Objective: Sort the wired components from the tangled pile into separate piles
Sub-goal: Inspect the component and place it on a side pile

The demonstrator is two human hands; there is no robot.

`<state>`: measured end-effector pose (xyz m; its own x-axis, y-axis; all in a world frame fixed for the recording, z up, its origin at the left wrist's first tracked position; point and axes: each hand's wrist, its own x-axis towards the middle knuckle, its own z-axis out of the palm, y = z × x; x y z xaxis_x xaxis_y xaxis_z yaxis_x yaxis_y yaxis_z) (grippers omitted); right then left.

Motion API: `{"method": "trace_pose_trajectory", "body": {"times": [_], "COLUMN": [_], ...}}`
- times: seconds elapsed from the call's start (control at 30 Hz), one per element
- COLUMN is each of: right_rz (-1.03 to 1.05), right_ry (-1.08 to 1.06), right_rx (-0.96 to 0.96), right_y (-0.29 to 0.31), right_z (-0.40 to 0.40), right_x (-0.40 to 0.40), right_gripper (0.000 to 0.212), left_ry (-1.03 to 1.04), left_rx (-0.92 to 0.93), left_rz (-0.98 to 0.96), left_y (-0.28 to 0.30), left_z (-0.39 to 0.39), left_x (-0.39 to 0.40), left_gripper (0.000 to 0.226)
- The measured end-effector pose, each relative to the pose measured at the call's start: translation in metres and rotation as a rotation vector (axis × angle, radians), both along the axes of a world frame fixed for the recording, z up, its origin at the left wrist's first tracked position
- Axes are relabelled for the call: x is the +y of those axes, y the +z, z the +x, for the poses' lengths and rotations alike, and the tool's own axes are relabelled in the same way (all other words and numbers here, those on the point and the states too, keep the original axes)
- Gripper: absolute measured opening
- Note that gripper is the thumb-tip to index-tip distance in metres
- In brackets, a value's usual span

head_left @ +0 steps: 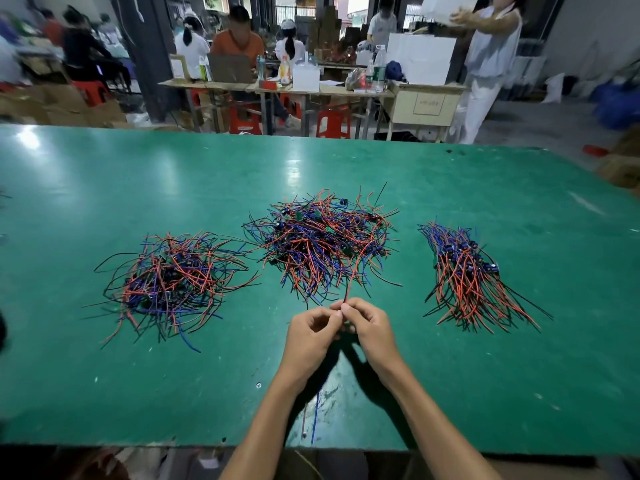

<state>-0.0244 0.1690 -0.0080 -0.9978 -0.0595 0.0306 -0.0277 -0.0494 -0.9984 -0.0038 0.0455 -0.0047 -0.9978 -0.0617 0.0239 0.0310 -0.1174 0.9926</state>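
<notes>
While both hands [341, 327] pinch a thin red wire [354, 271], tangled pile [322, 237] behind, glossy green table [104, 393].

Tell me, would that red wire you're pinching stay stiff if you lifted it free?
Probably floppy: the red wire curves from the right hand to the middle pile. Likely light, being thin. It may snag, since that pile looks tangled.

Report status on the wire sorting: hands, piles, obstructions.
Both hands meet, right hand pinching a red wire running up into the middle pile. Side piles apart. Nothing in the way.
</notes>
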Motion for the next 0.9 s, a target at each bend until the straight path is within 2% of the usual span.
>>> {"method": "trace_pose_trajectory", "body": {"times": [0.13, 0.37, 0.57, 0.73, 0.9], "right_rz": [0.160, 0.214, 0.158, 0.090, 0.143], "right_ry": [-0.121, -0.219, -0.339, -0.489, -0.489], "right_rx": [-0.022, -0.070, -0.164, -0.241, -0.082], "right_y": [-0.005, 0.007, 0.016, 0.011, 0.006], "right_z": [-0.007, -0.034, -0.061, -0.067, -0.054], "right_x": [-0.007, -0.006, -0.005, -0.006, -0.001], "right_gripper": [0.032, 0.032, 0.026, 0.031, 0.031], "left_ry": [0.029, 0.007, 0.014, -0.030, 0.017], "left_rx": [-0.009, -0.043, -0.035, -0.016, -0.011], "left_rz": [-0.091, -0.073, -0.135, -0.170, -0.185], "left_y": [-0.002, -0.001, 0.002, 0.004, 0.004], "left_z": [-0.006, -0.005, -0.001, 0.003, 0.004], "left_x": [0.000, -0.003, -0.002, -0.002, 0.001], "left_gripper": [0.028, 0.019, 0.019, 0.019, 0.020]}}
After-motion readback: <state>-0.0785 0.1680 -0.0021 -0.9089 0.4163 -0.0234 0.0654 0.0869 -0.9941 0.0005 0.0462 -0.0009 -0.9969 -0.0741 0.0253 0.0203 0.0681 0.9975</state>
